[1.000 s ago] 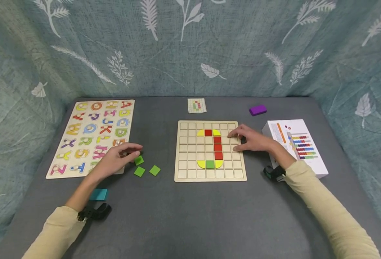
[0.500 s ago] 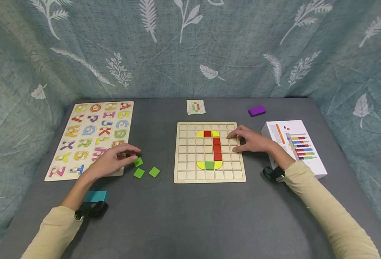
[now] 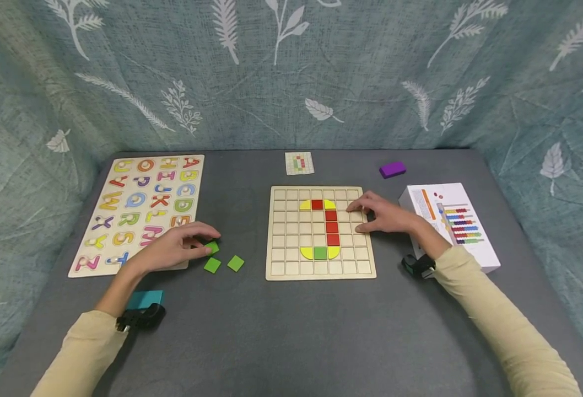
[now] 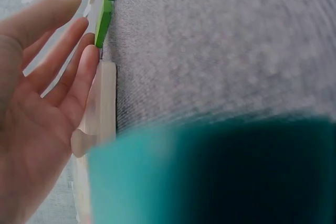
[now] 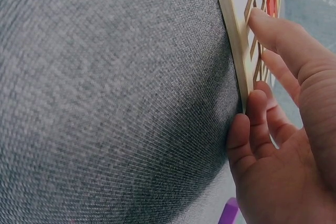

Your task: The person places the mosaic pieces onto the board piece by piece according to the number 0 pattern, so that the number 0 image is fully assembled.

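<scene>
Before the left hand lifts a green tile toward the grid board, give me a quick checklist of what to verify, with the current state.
1. Left hand touches a green tile: ok.
2. Grip closed on that tile: cannot tell.
3. Two spare green tiles lie free on the table: ok.
4. Right hand steadies the grid board: ok.
5. Empty cells left on the board: ok.
6. Pattern card readable: not ok, too small.

Even, soft lighting, faint shadows; both wrist views blur up close.

The left hand (image 4: 37, 108) lies open, fingers (image 4: 79, 72) against a wooden board edge (image 4: 102, 103) near green tiles (image 4: 103, 22).
</scene>
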A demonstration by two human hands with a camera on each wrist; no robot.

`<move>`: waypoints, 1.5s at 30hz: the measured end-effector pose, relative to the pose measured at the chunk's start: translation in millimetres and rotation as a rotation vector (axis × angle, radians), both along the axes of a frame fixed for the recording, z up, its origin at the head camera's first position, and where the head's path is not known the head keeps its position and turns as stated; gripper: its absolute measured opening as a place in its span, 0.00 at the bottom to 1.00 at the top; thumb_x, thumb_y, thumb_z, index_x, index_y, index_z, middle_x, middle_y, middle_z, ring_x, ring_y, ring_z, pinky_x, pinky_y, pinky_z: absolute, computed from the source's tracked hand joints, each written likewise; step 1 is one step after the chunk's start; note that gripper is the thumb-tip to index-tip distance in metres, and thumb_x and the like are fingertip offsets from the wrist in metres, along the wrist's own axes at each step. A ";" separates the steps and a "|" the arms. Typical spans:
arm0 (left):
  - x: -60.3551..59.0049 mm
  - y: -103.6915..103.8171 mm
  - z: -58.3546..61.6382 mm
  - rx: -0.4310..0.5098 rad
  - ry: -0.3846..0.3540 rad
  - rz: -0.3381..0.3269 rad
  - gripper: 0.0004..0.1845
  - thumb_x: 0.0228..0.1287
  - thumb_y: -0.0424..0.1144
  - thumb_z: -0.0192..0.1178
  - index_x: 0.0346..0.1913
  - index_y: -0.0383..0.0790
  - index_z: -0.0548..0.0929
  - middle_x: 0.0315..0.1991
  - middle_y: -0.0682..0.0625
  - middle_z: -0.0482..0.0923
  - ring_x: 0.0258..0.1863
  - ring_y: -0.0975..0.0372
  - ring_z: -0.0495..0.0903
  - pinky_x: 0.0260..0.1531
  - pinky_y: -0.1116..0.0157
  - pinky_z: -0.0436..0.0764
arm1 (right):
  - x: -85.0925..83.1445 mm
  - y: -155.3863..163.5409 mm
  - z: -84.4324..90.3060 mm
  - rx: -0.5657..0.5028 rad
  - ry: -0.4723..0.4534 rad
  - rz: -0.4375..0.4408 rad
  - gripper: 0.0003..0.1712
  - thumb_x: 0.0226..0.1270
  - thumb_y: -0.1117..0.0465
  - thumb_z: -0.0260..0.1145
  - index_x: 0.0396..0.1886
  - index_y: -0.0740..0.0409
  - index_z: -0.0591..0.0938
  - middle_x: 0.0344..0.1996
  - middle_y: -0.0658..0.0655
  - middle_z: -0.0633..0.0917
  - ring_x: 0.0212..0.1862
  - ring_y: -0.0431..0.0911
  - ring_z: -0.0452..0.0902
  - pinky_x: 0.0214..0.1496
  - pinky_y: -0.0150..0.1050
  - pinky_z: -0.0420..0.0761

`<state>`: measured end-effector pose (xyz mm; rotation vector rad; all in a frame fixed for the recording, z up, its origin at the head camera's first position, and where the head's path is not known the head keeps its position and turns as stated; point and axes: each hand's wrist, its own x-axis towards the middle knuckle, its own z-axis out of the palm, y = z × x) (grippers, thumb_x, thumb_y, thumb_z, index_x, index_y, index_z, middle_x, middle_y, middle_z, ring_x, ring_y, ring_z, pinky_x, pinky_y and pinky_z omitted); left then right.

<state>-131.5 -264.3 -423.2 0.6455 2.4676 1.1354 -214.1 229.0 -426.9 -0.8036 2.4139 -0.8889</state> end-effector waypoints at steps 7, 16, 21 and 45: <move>-2.8 -0.4 -3.8 -0.011 -0.042 -0.044 0.18 0.65 0.30 0.59 0.58 0.43 0.79 0.56 0.46 0.77 0.41 0.67 0.74 0.36 0.71 0.75 | -0.3 0.6 1.3 -0.003 -0.006 0.004 0.27 0.61 0.60 0.71 0.60 0.59 0.76 0.51 0.63 0.71 0.50 0.51 0.69 0.54 0.48 0.70; -5.4 0.4 -1.9 -0.023 -0.051 -0.090 0.20 0.62 0.25 0.59 0.56 0.43 0.81 0.57 0.45 0.76 0.43 0.65 0.71 0.32 0.70 0.74 | -1.7 0.3 -0.4 0.010 -0.011 -0.004 0.28 0.61 0.59 0.71 0.61 0.59 0.76 0.53 0.63 0.71 0.51 0.52 0.69 0.55 0.49 0.70; -6.9 -0.1 0.5 -0.070 -0.051 -0.092 0.18 0.63 0.28 0.61 0.56 0.42 0.83 0.55 0.47 0.74 0.42 0.66 0.69 0.33 0.70 0.73 | -2.4 -0.1 0.0 0.006 -0.010 -0.004 0.28 0.61 0.60 0.71 0.61 0.59 0.76 0.52 0.63 0.71 0.50 0.51 0.68 0.55 0.48 0.70; -12.1 35.3 16.6 -0.083 0.119 0.042 0.18 0.60 0.36 0.68 0.54 0.38 0.83 0.39 0.48 0.80 0.37 0.66 0.77 0.39 0.71 0.78 | 0.2 -0.2 -2.4 -0.007 0.004 0.004 0.27 0.61 0.60 0.71 0.60 0.60 0.76 0.52 0.63 0.71 0.49 0.51 0.68 0.53 0.48 0.70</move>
